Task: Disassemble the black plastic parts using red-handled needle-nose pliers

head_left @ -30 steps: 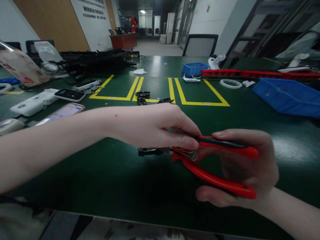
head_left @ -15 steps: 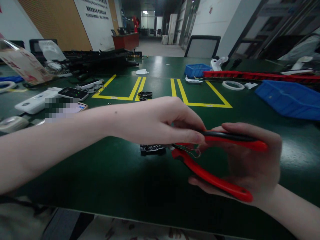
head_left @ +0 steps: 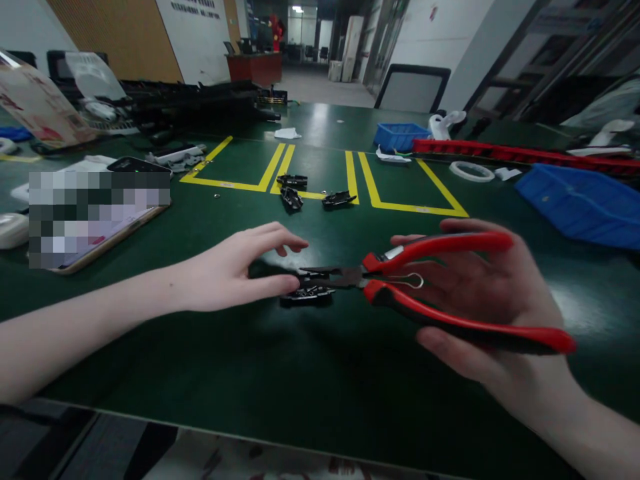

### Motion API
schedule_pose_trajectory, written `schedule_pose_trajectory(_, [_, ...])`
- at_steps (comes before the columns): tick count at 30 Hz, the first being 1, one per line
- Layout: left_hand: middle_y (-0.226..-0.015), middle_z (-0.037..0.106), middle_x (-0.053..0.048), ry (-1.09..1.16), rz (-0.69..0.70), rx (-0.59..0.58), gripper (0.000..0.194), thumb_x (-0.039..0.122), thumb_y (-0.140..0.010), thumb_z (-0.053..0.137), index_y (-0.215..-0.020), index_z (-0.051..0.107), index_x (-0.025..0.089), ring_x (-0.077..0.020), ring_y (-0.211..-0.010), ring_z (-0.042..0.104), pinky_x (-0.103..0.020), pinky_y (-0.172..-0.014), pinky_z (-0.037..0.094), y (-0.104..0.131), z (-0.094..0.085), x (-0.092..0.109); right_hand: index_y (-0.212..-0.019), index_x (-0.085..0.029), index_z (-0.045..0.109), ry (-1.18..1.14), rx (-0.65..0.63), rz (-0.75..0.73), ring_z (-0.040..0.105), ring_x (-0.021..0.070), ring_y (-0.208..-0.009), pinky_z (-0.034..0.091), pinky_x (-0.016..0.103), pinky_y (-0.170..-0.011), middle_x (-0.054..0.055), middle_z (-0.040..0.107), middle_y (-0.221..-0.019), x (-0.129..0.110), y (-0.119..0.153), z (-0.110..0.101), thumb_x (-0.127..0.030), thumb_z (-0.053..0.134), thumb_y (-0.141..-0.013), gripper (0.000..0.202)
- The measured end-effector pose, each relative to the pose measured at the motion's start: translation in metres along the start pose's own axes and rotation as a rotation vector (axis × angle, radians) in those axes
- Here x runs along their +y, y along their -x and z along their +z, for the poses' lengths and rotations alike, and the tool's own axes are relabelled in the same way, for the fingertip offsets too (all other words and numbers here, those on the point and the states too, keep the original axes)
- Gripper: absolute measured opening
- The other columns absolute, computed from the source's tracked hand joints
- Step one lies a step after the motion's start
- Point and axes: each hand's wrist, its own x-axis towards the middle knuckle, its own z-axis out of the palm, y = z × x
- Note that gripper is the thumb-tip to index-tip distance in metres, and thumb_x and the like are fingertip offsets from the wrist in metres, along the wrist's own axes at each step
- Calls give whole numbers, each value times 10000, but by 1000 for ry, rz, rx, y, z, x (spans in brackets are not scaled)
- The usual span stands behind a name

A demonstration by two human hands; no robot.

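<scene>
Red-handled needle-nose pliers [head_left: 350,276] point left, their jaws slightly apart, over a black part [head_left: 307,297] on the green table. My right hand [head_left: 500,293] holds the pliers by their spread handles, with the thumb at the lower handle and the fingers behind the upper one. A wire spring shows between the handles. My left hand [head_left: 255,270] is beside the jaw tips, its fingers apart and the thumb near the tips; nothing is seen in its grasp. Beyond lie small black parts, one of them [head_left: 339,199] on the yellow tape.
At the left lies a phone [head_left: 100,220], near a plastic bag [head_left: 45,100]. To the right are a large blue bin [head_left: 580,203], a tape roll [head_left: 471,171], a small blue bin [head_left: 400,137] and a long red strip [head_left: 510,152].
My left hand has let go of the pliers and moved left, its fingers now spread. The pliers' jaws have come into view above the black part. The view has shifted slightly.
</scene>
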Motion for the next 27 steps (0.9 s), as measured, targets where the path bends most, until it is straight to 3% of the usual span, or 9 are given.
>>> schedule_pose_trajectory(4, [-1342, 554, -86, -64, -9, -31, 678, 537, -852, 699, -1403, 493, 199, -257, -1176, 571, -381, -991, 483, 7, 19, -9, -1241, -317, 554, -31, 69, 85, 673, 215, -1146, 620, 327, -924, 49, 658, -1276, 8, -2, -5, -260, 804, -784, 524])
schedule_pose_trajectory(10, [-1153, 626, -48, -112, 109, -14, 440, 408, -881, 701, -1262, 612, 205, -222, -1053, 576, -338, -885, 464, 2, 26, -11, -1200, -347, 601, 20, 177, 210, 682, 273, -1104, 637, 426, -913, 59, 666, -1255, 8, -1, 2, -411, 863, -703, 565])
schedule_pose_trajectory(14, [-1107, 627, -51, -75, 146, -9, 406, 370, -887, 709, -1235, 628, 178, -205, -1015, 579, -310, -855, 449, 2, 24, -15, -1180, -351, 617, 67, 260, 172, 698, 261, -1025, 651, 413, -877, 60, 681, -1206, 6, 3, 9, -407, 881, -676, 572])
schedule_pose_trajectory(19, [-1100, 635, -53, -94, 218, -9, 423, 368, -872, 737, -1228, 629, 167, -204, -1011, 581, -304, -862, 430, 1, 25, -17, -1238, -367, 603, 99, 172, 171, 699, 224, -1042, 645, 330, -892, 35, 662, -1265, 13, 8, -5, -370, 862, -713, 586])
schedule_pose_trajectory(22, [-1103, 633, -60, -117, 239, -8, 426, 373, -879, 729, -1236, 627, 163, -208, -1008, 581, -303, -857, 423, 1, 25, -18, -1268, -351, 590, 78, 109, 195, 721, 255, -997, 663, 368, -838, 55, 658, -1285, 17, 7, -14, -365, 847, -728, 599])
schedule_pose_trajectory(27, [-1101, 631, -67, -140, 257, -9, 436, 385, -886, 721, -1244, 627, 157, -210, -1004, 579, -299, -853, 417, 1, 25, -18, -1227, -318, 619, 106, 151, 220, 714, 294, -1045, 650, 399, -879, 65, 687, -1258, 21, 7, -13, -388, 852, -723, 560])
